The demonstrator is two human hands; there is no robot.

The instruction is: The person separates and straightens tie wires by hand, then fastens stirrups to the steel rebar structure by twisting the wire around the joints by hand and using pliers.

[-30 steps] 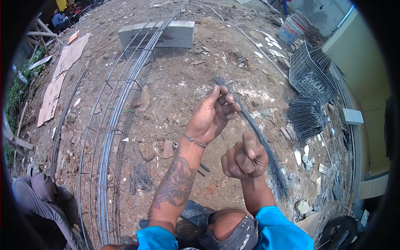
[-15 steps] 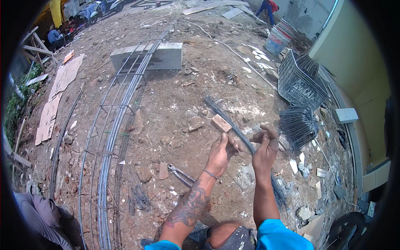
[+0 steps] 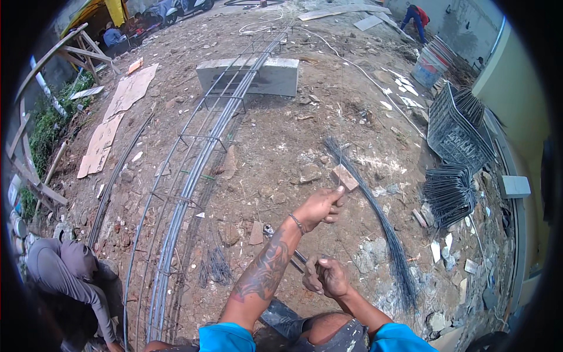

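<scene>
My left hand (image 3: 321, 208) is closed in a pinch, thumb on top, and a thin wire (image 3: 341, 126) appears to rise from it. Lower and closer to my body, my right hand (image 3: 327, 277) has its fingers curled; what they hold, if anything, is too small to make out. A broken piece of brick (image 3: 345, 178) lies on the ground just beyond my left hand. Beside it runs a long bundle of thin tie wires (image 3: 384, 223). A pincer-like tool (image 3: 298, 258) shows partly behind my left forearm.
A long rebar cage (image 3: 187, 176) rests across a concrete block (image 3: 275, 79) on my left. A coworker in grey (image 3: 64, 264) bends at lower left. To the right are bent rebar stirrups (image 3: 450, 193), a black crate (image 3: 457, 129) and a pale block (image 3: 516, 186).
My right hand has drawn down toward my body, away from my left hand. The view has swung left, so the ground objects appear further right. More of the grey-clad coworker shows.
</scene>
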